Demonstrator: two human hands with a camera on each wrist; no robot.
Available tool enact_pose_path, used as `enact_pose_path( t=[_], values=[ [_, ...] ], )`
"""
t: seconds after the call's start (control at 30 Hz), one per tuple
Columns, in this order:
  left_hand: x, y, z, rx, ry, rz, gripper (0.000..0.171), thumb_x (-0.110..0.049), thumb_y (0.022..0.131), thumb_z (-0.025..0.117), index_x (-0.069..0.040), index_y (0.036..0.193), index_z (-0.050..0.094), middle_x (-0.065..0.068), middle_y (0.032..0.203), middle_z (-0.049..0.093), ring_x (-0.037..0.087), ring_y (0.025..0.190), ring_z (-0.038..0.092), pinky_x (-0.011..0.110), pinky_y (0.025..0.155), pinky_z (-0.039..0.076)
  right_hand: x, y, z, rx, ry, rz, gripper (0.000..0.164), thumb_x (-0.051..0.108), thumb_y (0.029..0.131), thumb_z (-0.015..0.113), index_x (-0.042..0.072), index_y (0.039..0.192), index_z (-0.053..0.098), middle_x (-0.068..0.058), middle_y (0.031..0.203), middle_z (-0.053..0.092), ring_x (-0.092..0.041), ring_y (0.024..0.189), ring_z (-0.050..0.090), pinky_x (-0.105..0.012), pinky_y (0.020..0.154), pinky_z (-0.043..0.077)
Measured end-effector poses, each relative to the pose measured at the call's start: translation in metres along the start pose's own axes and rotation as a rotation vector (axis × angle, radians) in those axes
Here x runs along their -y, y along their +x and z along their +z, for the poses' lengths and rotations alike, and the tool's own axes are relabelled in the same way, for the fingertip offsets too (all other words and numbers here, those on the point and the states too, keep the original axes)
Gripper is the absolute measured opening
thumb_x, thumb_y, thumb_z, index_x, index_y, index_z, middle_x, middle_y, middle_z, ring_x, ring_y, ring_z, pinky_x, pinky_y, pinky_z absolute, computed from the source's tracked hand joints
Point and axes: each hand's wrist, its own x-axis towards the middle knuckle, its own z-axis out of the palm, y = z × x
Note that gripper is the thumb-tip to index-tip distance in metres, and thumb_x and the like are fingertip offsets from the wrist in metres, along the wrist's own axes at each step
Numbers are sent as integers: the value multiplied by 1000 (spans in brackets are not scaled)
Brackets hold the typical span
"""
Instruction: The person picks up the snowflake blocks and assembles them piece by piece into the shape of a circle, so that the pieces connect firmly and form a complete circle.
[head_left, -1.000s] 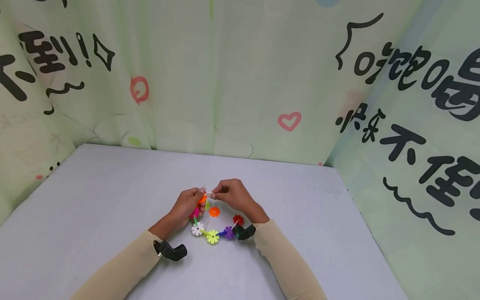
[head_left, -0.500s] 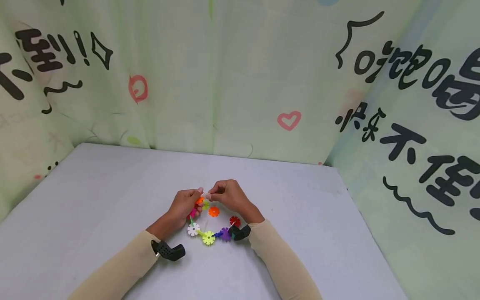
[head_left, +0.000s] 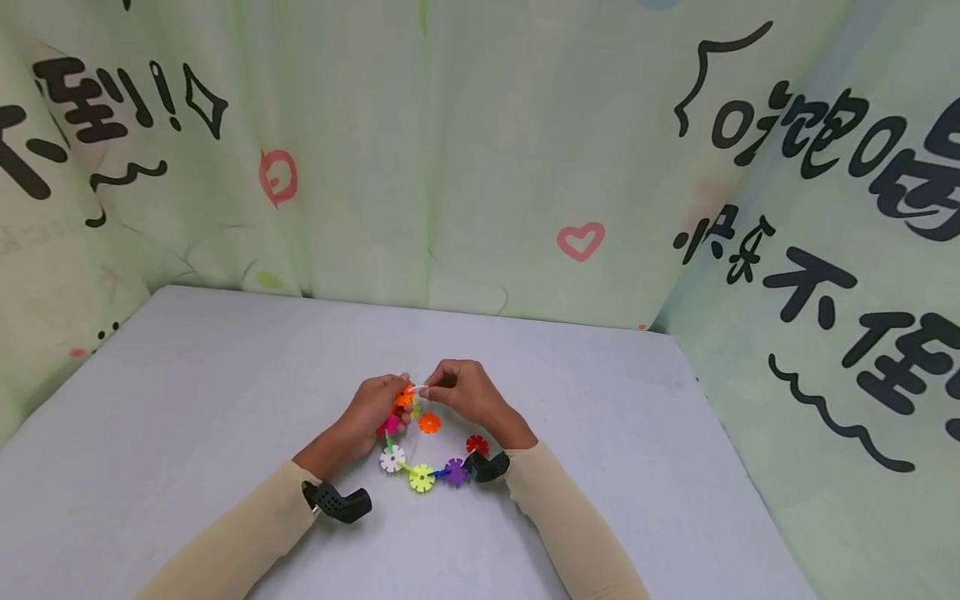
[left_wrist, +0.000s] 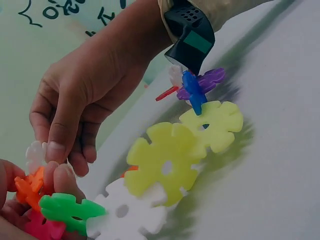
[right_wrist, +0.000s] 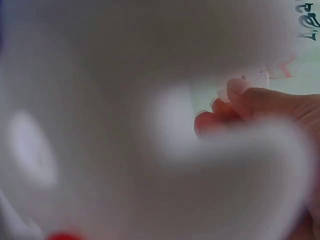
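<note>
Plastic snowflake discs slotted together form a curved chain between the two arms. My left hand (head_left: 367, 408) holds its upper left end, gripping an orange disc (left_wrist: 31, 187) with a pink disc (left_wrist: 44, 226) and a green disc (left_wrist: 70, 212) close by. Between thumb and fingers, my right hand (head_left: 468, 396) pinches a white disc (left_wrist: 36, 155) against or right beside the orange one; whether they are joined cannot be told. Further along hang another white disc (left_wrist: 125, 212), yellow discs (left_wrist: 167, 165), a blue disc (left_wrist: 194, 92) and a purple disc (left_wrist: 212, 80).
A loose-looking orange disc (head_left: 429, 423) lies inside the curve. Near the right wrist camera (head_left: 487, 466) is a red disc (head_left: 477, 444). A pale blurred disc (right_wrist: 100, 125) blocks most of the right wrist view. The white table (head_left: 600, 392) meets printed curtains (head_left: 487, 167) behind.
Both hands and the chain shift slightly left, then back right. The orange disc in the left hand now shows more of its face. Both grips stay the same.
</note>
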Motion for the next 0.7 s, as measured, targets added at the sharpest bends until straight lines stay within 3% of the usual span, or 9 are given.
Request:
enact_pose_path(
  t=[0.23,0.5,0.7],
  values=[
    [-4,-1,-4,37,-15,12,30,-21,105,39,0,122,52,8,80,58,15,57,54,23,54,51,3,0,-3,22,-52,39,5,14,89,72,10,89,69,3,83,66,-13,78,61,-24,73,53],
    [-5,-3,-8,48,-55,-5,36,-19,104,36,0,131,49,8,86,61,14,59,56,21,55,51,-2,-3,-4,146,-113,94,17,13,90,71,6,106,70,3,88,66,-12,81,60,-25,75,50],
    [-6,-6,-11,130,-89,5,40,-19,103,34,1,133,51,9,82,58,14,59,56,20,53,49,0,-9,-8,229,-124,109,15,6,89,69,5,104,72,2,91,68,-12,83,60,-26,77,50]
  ],
)
